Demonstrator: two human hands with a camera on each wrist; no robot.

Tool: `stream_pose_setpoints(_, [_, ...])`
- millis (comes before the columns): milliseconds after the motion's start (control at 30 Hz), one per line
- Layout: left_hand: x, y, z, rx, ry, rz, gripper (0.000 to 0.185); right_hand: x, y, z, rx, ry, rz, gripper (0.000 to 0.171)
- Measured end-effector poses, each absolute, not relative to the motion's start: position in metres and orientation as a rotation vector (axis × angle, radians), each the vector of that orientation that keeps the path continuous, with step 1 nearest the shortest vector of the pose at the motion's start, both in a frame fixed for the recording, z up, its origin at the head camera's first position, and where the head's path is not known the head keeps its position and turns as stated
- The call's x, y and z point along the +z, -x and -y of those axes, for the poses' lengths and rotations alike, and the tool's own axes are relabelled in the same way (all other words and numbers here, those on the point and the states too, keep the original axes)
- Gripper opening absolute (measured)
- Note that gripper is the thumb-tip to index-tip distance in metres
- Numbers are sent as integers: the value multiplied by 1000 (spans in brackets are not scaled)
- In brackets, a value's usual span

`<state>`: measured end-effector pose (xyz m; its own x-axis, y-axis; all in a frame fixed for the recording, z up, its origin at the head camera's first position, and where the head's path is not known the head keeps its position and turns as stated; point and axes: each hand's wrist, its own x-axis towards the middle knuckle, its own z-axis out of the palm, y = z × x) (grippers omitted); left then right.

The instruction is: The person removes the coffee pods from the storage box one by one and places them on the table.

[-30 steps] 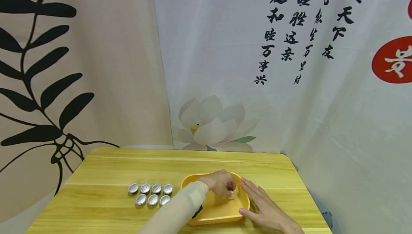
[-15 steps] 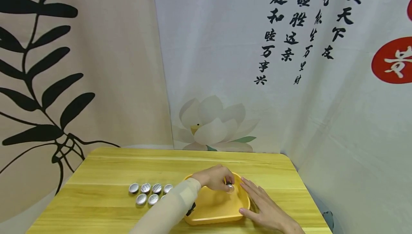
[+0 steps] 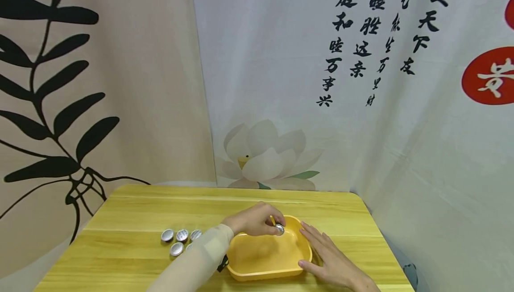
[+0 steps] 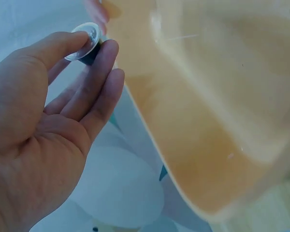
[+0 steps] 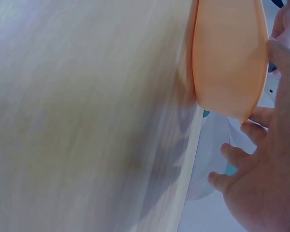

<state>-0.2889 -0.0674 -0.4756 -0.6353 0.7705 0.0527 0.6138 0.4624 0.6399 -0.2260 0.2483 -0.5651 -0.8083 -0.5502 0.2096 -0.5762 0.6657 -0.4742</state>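
Note:
My left hand (image 3: pixel 253 220) holds a coffee capsule (image 3: pixel 279 229) over the far part of a yellow plastic tray (image 3: pixel 265 256). In the left wrist view the capsule (image 4: pixel 89 43) shows a silver foil lid and a dark body, pinched between thumb and fingers; the thumb lies across the lid. My right hand (image 3: pixel 331 261) rests against the tray's right side with its fingers extended. From the right wrist view, its thumb and some fingertips touch the tray's rim, while the other fingers stand apart from it.
Several more capsules (image 3: pixel 176 249) stand foil side up in rows on the wooden table (image 3: pixel 120 238), left of the tray. My left forearm (image 3: pixel 192 256) hides some of them. A printed curtain (image 3: pixel 273 82) hangs behind the table's far edge.
My left hand has lifted the capsule from the tray's floor and moved left and away with it. The left forearm now covers more of the capsule rows. My right hand stays put.

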Motion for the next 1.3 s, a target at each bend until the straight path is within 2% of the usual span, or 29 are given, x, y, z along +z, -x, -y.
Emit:
stream_pose_setpoints(300, [-466,276,101,1072,-1129,-2437,21,-569,226,-249,843,-994,2744,80])
stream_pose_setpoints(867, [-464,253,158,1206,-1016,-2574,15,-561,225,-248,729,-959,2823,83])
stream_pose_setpoints(1100, [-463,244,173,1245,-978,-2647,27,-560,224,-248,752,-958,2818,83])
stream_pose_setpoints(1300, [-462,233,190,1266,-1009,-2720,24,-561,225,-248,742,-975,2815,83])
